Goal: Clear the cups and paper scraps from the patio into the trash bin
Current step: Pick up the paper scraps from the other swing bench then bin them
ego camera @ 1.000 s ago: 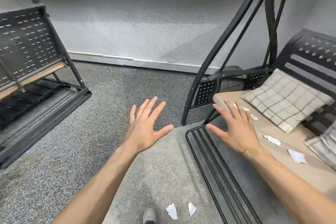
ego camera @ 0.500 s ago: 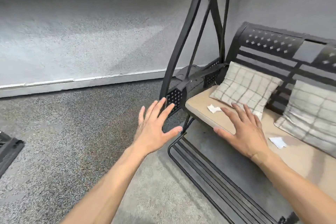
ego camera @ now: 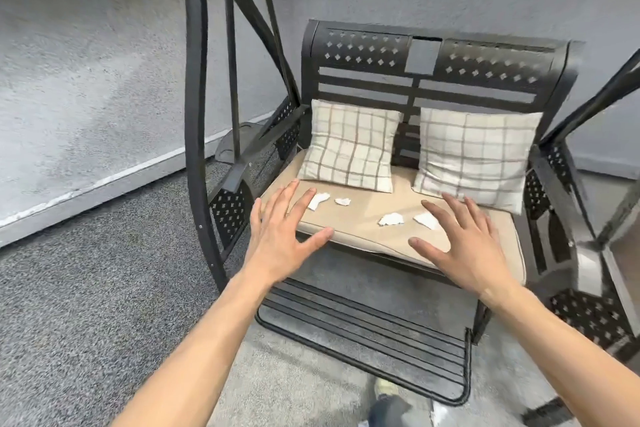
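- Your left hand [ego camera: 280, 239] hangs with its grip wide open, fingers straight and spread, palm down. It holds nothing.
- It hovers over the front left corner of the tan seat cushion [ego camera: 356, 222]; whether it touches the cushion you cannot tell.
- Your right hand [ego camera: 464, 246] is the same: grip fully open, fingers fanned, nothing in it, above the front right part of the cushion.
- Four white paper scraps [ego camera: 318, 200] lie on the cushion between your hands. Two sit just beside your left fingertips, the larger one [ego camera: 318, 200] and a smaller one [ego camera: 343, 201].
- The other two, one [ego camera: 391, 219] and another [ego camera: 426, 219], lie just beside your right fingers.
- The cushion belongs to a black metal swing bench [ego camera: 436, 55], with two checked pillows [ego camera: 349, 146] leaning on its back.
- No cup or bin can be made out.
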The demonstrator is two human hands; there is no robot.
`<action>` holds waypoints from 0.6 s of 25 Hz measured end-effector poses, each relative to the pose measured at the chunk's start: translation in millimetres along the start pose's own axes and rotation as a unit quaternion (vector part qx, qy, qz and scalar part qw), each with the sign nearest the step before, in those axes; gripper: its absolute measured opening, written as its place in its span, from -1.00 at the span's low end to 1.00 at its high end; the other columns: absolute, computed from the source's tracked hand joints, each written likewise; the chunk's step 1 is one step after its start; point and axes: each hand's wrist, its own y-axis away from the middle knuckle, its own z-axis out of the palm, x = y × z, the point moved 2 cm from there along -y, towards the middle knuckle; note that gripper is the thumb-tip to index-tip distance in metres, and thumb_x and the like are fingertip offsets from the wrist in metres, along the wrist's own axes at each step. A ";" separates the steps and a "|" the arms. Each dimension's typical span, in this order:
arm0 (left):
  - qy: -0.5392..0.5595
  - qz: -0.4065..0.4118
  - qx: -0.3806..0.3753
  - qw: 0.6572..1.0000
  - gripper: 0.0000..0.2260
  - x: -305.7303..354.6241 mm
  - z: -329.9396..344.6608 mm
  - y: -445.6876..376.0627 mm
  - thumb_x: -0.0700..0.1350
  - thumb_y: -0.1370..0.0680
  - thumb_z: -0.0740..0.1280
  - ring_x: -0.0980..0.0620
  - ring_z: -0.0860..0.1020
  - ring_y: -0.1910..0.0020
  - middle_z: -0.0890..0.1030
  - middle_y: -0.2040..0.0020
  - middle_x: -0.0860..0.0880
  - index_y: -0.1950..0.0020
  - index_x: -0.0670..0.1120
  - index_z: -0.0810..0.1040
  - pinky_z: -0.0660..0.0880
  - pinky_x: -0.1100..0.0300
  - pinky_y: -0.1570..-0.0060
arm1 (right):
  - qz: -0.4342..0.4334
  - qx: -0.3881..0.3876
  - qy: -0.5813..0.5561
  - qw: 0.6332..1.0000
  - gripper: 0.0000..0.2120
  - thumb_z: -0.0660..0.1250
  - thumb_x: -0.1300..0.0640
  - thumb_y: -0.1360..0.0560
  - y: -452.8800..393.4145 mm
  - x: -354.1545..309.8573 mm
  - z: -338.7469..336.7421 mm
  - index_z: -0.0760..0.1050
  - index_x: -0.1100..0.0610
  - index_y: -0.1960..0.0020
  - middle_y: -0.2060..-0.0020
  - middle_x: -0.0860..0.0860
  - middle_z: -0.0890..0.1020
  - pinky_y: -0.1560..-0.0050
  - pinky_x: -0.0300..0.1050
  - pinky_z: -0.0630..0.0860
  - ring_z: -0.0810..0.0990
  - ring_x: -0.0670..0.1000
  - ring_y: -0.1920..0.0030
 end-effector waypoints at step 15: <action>-0.017 -0.034 -0.039 0.999 -0.33 29.6 100.9 -166.4 0.40 -0.47 0.12 0.02 0.06 -0.54 0.10 -0.58 0.07 -0.53 0.17 0.17 -0.09 -0.14 -0.48 | 0.068 -0.020 -0.042 0.997 -0.33 0.10 -0.46 -0.42 -138.0 144.3 26.9 0.11 -0.25 -0.46 -0.52 -0.08 0.15 -0.46 0.19 0.10 -0.01 0.07 -0.53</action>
